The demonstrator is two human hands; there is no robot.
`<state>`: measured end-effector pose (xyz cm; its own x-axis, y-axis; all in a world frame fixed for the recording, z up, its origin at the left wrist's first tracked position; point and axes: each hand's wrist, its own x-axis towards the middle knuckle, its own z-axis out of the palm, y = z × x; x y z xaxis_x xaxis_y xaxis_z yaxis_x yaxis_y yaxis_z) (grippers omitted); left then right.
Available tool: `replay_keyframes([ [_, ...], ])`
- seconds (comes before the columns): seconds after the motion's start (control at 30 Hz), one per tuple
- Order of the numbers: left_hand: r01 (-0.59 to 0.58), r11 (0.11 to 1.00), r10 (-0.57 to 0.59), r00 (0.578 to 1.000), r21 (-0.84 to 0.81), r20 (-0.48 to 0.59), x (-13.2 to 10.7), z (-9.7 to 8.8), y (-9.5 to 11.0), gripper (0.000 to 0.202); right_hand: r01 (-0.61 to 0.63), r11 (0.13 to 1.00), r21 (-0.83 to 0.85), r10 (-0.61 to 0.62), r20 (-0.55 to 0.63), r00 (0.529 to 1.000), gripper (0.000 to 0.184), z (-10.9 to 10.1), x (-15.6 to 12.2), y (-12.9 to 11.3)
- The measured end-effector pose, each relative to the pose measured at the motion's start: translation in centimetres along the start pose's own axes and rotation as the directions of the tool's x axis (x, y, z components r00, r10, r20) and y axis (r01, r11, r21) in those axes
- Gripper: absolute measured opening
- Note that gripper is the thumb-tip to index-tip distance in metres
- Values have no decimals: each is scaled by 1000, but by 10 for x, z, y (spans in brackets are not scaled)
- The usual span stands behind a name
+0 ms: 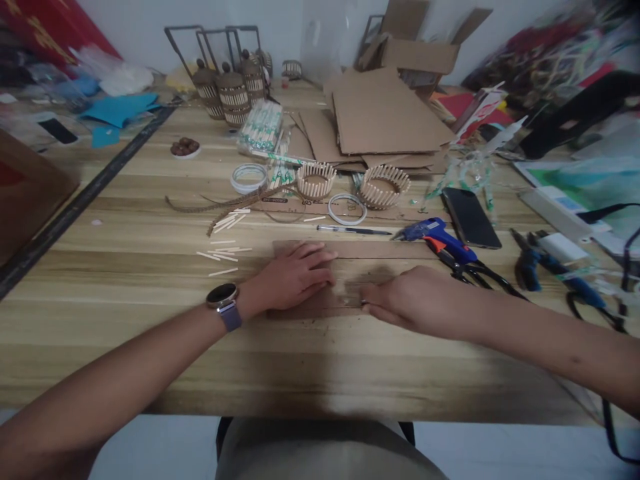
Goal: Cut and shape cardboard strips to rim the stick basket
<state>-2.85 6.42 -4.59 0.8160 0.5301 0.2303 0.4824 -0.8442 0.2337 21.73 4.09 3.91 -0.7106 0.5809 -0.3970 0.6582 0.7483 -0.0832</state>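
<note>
Cardboard lies flat on the worktop, front and centre, partly under the left hand; can't tell whether it's one piece or two. From my remote view: left hand laid palm-down on it, fingers stretched out, grip apart, watch on the wrist. Right hand just to the right, near the cardboard's lower edge, grip clamped on a small object, too blurred for me to identify. Brown strip reaches right, toward a blue glue gun; black phone beside that, pliers farther right. Pen just beyond the cardboard. I also log two stick rings side by side past the pen, loose sticks scattered left of the left hand, a small dish of brown bits farther off, larger cardboard sheets stacked behind, and lidded containers with tall handles at the back left.
</note>
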Motion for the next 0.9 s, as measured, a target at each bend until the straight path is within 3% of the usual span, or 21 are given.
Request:
replay_keyframes([
  [0.13, 27, 988, -28, 1000, -153, -4, 0, 0, -7, 28, 16, 994, -112, -19, -33, 999, 16, 4, 31, -38],
  [0.23, 47, 972, -49, 999, -230, -4, 1, 1, -13, 26, 101, 976, -191, -124, -114, 986, 18, 10, 52, -53],
  [0.33, 47, 964, -54, 998, -261, -20, 1, 3, -16, 22, 141, 963, -230, -174, -133, 976, 23, 12, 61, -57],
  [0.9, 21, 975, -31, 999, -219, -42, 2, 7, -15, 25, 108, 958, -264, -123, -43, 991, 27, 0, 61, -65],
])
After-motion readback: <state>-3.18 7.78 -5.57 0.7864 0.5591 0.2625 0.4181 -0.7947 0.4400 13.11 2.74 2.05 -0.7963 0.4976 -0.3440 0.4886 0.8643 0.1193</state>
